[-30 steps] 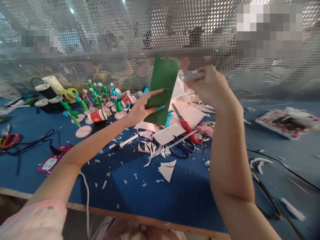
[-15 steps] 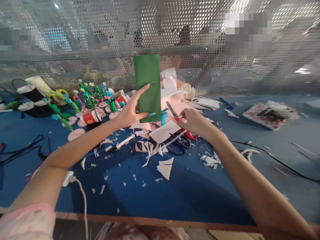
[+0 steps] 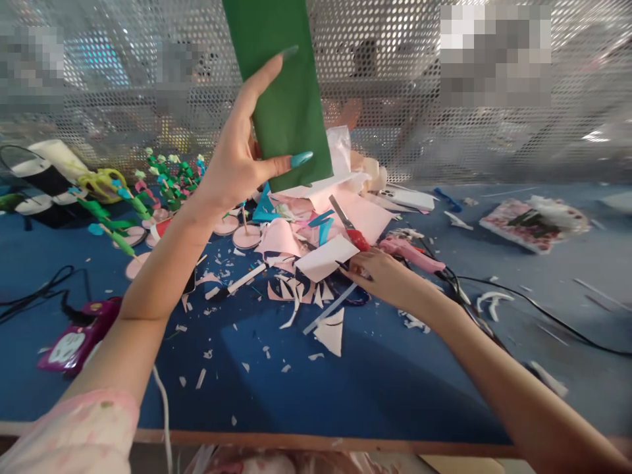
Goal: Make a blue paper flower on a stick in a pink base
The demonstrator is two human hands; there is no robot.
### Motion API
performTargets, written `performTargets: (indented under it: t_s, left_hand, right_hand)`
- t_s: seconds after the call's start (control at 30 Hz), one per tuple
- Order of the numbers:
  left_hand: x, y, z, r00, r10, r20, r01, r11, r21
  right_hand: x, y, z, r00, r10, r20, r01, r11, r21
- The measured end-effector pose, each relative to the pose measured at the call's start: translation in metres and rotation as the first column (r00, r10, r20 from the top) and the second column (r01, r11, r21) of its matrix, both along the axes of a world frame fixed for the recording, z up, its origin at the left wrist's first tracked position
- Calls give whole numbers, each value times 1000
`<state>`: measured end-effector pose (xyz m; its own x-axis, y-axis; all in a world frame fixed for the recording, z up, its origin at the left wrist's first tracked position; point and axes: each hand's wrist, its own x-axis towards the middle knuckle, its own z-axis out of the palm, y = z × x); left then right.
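Note:
My left hand is raised high and grips a folded green paper sheet between thumb and fingers. Down on the blue table, my right hand is closed around the handles of the red-handled scissors, whose blades point up and away. Pink and white paper offcuts lie in a heap just under and beside the scissors.
Small green paper flowers on pink discs stand at the back left with paper cups and yellow scissors. A pink glue gun, black cables, a purple gadget and a patterned card lie around. A perforated metal screen closes the back.
My left hand has lifted the green sheet much higher. My right hand came down from beside the sheet to the table and closed on the scissors' handles.

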<state>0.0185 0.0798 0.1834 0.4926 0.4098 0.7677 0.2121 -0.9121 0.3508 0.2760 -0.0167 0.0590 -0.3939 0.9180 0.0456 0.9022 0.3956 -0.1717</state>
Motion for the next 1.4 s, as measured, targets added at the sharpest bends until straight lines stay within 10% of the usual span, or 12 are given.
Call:
performTargets:
  t_s: [0.3, 0.4, 0.5, 0.83, 1.03, 1.17, 1.4]
  left_hand:
    - [-9, 12, -4, 986, -160, 40, 164, 978, -126]
    - [-11, 18, -2, 981, -188, 58, 194, 968, -160]
    - [-8, 14, 5, 980, -189, 63, 197, 966, -167]
    - [-6, -6, 12, 986, -153, 68, 165, 957, -237]
    - [-7, -5, 13, 982, -175, 71, 189, 937, -294]
    - [-3, -8, 10, 986, -163, 28, 163, 928, -336]
    - [-6, -10, 10, 984, -178, 7, 168, 916, -365]
  right_hand:
    - [13, -33, -8, 994, -2, -105, 35, 950, 309]
    - [36, -36, -16, 968, -247, -44, 241, 864, 443]
    - [65, -26, -30, 879, -476, 15, 431, 807, 404]
    - [105, 0, -31, 750, -646, 143, 588, 750, 303]
    - [60, -3, -5, 852, -516, 85, 455, 812, 365]
    - [-11, -7, -4, 990, -36, 136, 0, 966, 259]
    - [-49, 3, -28, 946, 113, 303, -188, 954, 232]
